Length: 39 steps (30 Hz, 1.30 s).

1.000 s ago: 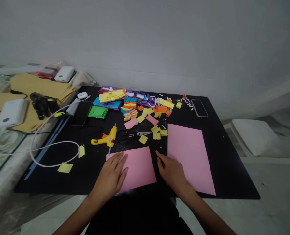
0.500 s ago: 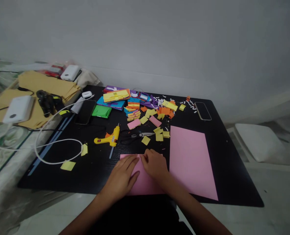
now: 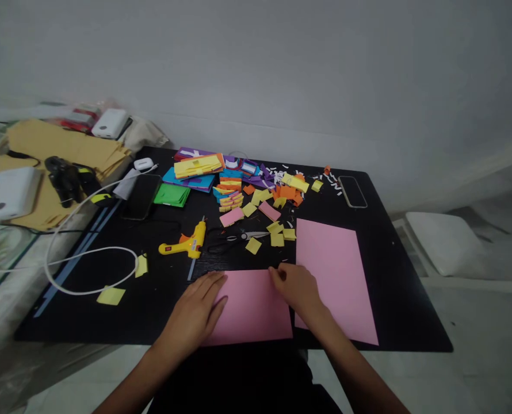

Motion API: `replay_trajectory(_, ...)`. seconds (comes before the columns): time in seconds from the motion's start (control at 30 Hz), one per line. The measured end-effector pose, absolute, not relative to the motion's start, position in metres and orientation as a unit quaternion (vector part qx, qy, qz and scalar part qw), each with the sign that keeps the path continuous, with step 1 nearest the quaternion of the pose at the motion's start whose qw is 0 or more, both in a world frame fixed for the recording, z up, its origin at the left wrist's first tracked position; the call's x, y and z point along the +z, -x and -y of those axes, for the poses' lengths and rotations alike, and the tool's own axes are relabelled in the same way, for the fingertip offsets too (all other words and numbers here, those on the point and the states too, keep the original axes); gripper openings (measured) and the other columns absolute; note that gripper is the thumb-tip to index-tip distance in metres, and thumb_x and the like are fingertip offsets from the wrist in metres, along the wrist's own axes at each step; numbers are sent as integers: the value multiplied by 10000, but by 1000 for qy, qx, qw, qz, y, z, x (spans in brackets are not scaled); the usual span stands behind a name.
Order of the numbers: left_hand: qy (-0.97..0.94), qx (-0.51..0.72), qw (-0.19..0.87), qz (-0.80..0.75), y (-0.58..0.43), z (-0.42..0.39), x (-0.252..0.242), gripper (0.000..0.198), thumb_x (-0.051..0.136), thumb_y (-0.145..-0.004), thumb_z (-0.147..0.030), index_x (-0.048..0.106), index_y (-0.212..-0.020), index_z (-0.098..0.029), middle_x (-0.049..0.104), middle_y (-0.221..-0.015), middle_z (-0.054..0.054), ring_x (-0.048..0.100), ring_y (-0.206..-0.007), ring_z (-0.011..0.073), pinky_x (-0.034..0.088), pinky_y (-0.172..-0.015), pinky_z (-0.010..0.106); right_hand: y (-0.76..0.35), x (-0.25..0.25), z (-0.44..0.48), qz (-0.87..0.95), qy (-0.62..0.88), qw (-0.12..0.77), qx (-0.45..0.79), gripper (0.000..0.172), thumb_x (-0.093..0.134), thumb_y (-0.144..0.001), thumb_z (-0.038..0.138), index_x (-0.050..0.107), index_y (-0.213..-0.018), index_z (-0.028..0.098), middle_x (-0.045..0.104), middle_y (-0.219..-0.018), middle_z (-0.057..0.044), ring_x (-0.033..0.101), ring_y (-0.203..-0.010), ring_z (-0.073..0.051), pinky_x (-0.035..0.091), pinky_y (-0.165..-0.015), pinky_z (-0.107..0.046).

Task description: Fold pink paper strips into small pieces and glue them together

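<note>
A pink sheet of paper lies at the table's front edge, wider than it is deep. I cannot tell for sure whether it is folded. My left hand rests flat on its left part, fingers stretched toward the far edge. At the far right corner my right hand has its fingers curled and pressed together on the paper's edge. A larger pink sheet lies flat to the right, partly under my right forearm. Beyond my left hand lies a yellow glue gun with a glue stick in it. Scissors lie farther back.
Yellow paper squares and orange scraps are scattered mid-table. Behind are green folded papers and yellow stacked papers. A phone lies back right, another phone back left. A white cable loops at left.
My right hand has slid right along the far edge to the corner of the pink paper. My left hand has shifted left, uncovering the middle. The camera view has moved slightly.
</note>
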<state>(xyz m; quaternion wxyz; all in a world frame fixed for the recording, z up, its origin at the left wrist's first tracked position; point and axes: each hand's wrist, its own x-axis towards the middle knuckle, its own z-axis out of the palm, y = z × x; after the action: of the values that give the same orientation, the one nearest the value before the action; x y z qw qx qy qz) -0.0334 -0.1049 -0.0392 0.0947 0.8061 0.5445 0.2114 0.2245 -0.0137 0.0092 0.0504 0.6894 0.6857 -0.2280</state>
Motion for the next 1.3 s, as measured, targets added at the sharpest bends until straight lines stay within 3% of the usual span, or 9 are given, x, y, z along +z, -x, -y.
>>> replay_trajectory(0.3, -788, 217, 99, -568, 41, 110, -34, 409, 547, -1069, -326, 638, -1438, -177, 735, -1392, 128, 702, -1291, 303, 590, -1100, 465, -244, 14, 12, -674, -702, 68, -221, 379, 546, -1072, 378, 730, -785, 212, 798, -868, -82, 730, -829, -252, 288, -616, -311)
replay_trajectory(0.5, -765, 204, 96, -603, 47, 115, -43, 481, 575, -1064, -479, 634, -1438, -182, 716, -1429, 135, 688, -1321, 327, 572, -1139, 515, -251, 12, 13, -678, -701, 63, -213, 396, 526, -1083, 373, 710, -772, 212, 789, -843, -81, 725, -804, -251, 282, -604, -313)
replay_trajectory(0.7, -768, 189, 78, -607, 48, 117, -46, 508, 557, -1068, -509, 634, -1439, -170, 714, -1443, 135, 665, -1350, 353, 560, -1151, 556, -251, 10, 14, -684, -697, 44, -209, 399, 536, -1084, 366, 697, -754, 208, 768, -809, -94, 721, -771, -265, 331, -600, -323)
replay_trajectory(0.8, -760, 194, 76, -615, 49, 117, -46, 546, 575, -1052, -546, 641, -1427, -156, 697, -1464, 154, 666, -1343, 362, 563, -1145, 558, -252, 11, 19, -701, -680, 19, -213, 330, 547, -1087, 329, 721, -838, 202, 766, -871, -85, 726, -839, -255, 455, -685, -336)
replay_trajectory(0.9, -759, 206, 80, -612, 52, 115, -45, 544, 593, -1040, -558, 653, -1410, -165, 708, -1445, 155, 683, -1316, 356, 572, -1130, 559, -254, 14, 32, -767, -580, -56, -269, 101, 652, -1023, 202, 744, -1064, 207, 763, -1067, -70, 715, -1015, -220, 543, -910, -337)
replay_trajectory(1.0, -758, 209, 90, -612, 53, 114, -44, 523, 613, -1035, -541, 653, -1397, -166, 709, -1431, 162, 687, -1302, 352, 571, -1124, 561, -255, 18, 48, -834, -406, -91, -362, 346, 841, -869, 172, 738, -1190, 245, 725, -1300, -76, 641, -1285, -258, 509, -1126, -411)
replay_trajectory(1.1, -757, 217, 103, -608, 53, 112, -41, 478, 631, -1030, -523, 666, -1351, -171, 702, -1422, 163, 687, -1287, 349, 576, -1107, 562, -255, 20, 60, -854, -352, -26, -382, 578, 911, -793, 172, 709, -1326, 266, 565, -1605, -98, 423, -1565, -320, 359, -1290, -514)
replay_trajectory(1.2, -751, 252, 132, -595, 47, 109, -35, 386, 624, -1046, -475, 686, -1316, -205, 718, -1380, 141, 706, -1249, 316, 594, -1074, 523, -254, 18, 64, -852, -363, 36, -377, 683, 898, -816, 176, 657, -1447, 280, 388, -1751, -98, 293, -1645, -352, 271, -1332, -576)
replay_trajectory(1.3, -744, 296, 176, -573, 39, 106, -28, 280, 634, -1053, -403, 718, -1268, -245, 752, -1310, 105, 726, -1214, 279, 609, -1046, 473, -255, 14, 64, -847, -369, 48, -379, 699, 875, -842, 175, 635, -1487, 295, 360, -1765, -83, 283, -1654, -342, 255, -1340, -576)
